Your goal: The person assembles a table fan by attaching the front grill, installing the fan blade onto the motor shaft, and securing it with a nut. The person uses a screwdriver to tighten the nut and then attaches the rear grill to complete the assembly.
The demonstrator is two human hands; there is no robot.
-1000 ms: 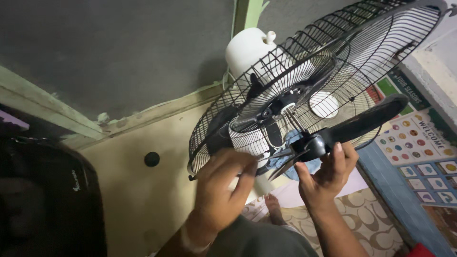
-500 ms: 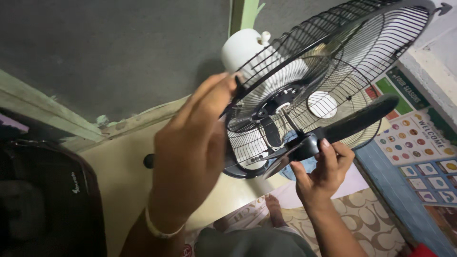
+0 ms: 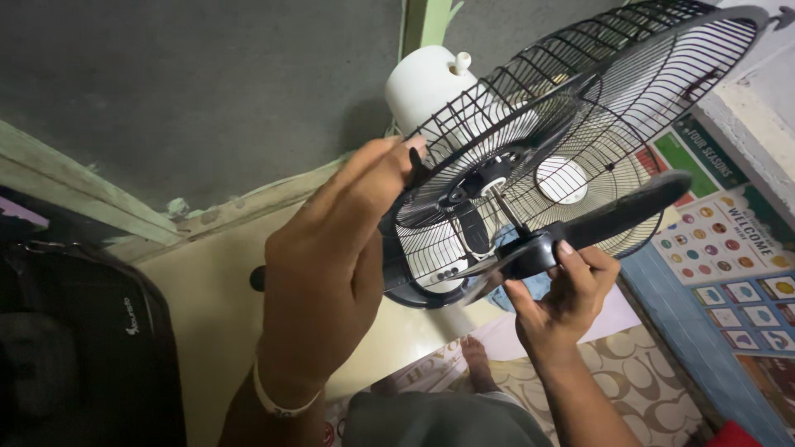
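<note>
A wall fan with a black wire guard [image 3: 654,74] and a white motor housing [image 3: 426,83] hangs tilted above me. My left hand [image 3: 331,265] is raised, fingers together, its fingertips touching the guard's left rim. My right hand [image 3: 563,294] grips the hub of the black fan blade [image 3: 621,211], which sits in front of the guard on the metal shaft [image 3: 501,203]. One long blade sticks out to the right.
A dark bag [image 3: 83,348] sits at lower left. Colourful posters [image 3: 729,248] cover the blue wall at right. A patterned mat [image 3: 638,381] and a bare foot [image 3: 474,356] lie below. A cream wall holds a black round knob [image 3: 258,278].
My left hand rose from below the guard's lower edge to its left rim and stays there. My right hand kept its hold on the blade hub, barely shifting.
</note>
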